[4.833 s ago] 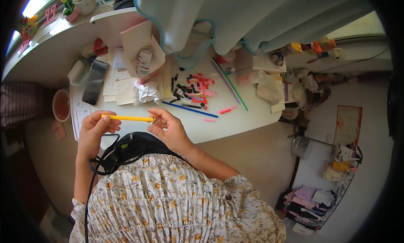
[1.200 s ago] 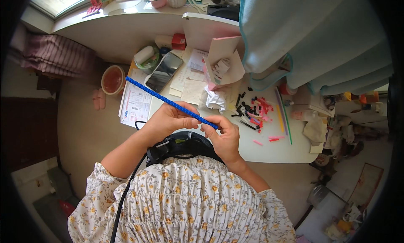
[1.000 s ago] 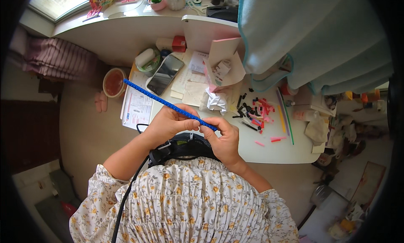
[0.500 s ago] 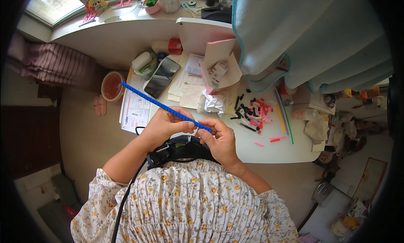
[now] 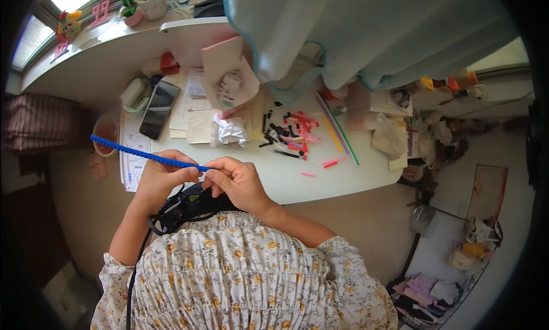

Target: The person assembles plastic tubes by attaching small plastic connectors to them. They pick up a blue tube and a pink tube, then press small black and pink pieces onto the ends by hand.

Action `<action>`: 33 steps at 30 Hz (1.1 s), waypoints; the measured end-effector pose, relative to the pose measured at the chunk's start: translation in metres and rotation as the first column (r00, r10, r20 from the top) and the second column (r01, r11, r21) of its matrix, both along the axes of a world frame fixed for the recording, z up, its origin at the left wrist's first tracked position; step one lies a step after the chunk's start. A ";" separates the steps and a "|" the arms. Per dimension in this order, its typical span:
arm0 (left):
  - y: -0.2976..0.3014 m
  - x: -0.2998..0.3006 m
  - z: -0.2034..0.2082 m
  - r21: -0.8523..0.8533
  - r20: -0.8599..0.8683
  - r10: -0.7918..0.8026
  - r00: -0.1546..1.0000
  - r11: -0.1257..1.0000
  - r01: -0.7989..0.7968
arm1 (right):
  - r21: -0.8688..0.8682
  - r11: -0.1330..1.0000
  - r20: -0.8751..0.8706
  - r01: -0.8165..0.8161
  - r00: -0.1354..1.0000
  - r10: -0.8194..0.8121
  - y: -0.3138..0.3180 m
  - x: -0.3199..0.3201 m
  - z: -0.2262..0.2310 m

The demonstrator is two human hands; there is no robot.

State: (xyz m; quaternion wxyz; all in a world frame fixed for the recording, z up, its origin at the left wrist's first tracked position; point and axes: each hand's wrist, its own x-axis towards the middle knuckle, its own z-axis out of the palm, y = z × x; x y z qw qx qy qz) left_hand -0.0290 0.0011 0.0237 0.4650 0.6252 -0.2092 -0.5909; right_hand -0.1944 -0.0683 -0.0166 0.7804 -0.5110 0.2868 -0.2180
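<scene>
A long, thin blue rod (image 5: pixel 136 152) with a bumpy, knobbly surface slants across in front of me, its free end pointing up to the left. My left hand (image 5: pixel 162 178) grips it partway along, thumb and fingers closed round it. At its right end, my right hand (image 5: pixel 235 182) pinches it, and the fingers hide that tip. The two hands almost touch each other, just off the table's front edge. Behind and to the right of them, small black, red and pink pieces (image 5: pixel 290 132) lie in a loose pile on the table.
The white table (image 5: pixel 274 178) also carries a phone (image 5: pixel 159 110), papers (image 5: pixel 200 124), a crumpled white wrapper (image 5: pixel 231 130) and an open pale box (image 5: pixel 229 84). Yellow, purple and green sticks (image 5: pixel 343 130) lie on the right. A pale curtain (image 5: pixel 366 32) hangs over the back.
The view has swung to the right, so the table and hands appear farther left. Both hands still hold the blue rod, which now slants less steeply.
</scene>
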 end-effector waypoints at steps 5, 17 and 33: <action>-0.006 -0.007 0.001 0.003 -0.016 -0.003 1.000 1.000 0.004 | -0.076 0.997 -0.021 0.019 1.000 -0.021 -0.003 -0.006 0.004; -0.006 -0.004 0.000 -0.009 -0.017 -0.066 0.998 0.998 0.066 | 0.158 0.985 -0.083 0.070 0.995 -0.058 -0.001 -0.007 -0.001; 0.009 0.065 -0.013 -0.256 -0.067 0.403 0.913 0.877 -0.407 | 0.165 0.981 -0.022 0.106 0.994 -0.104 -0.004 -0.019 -0.014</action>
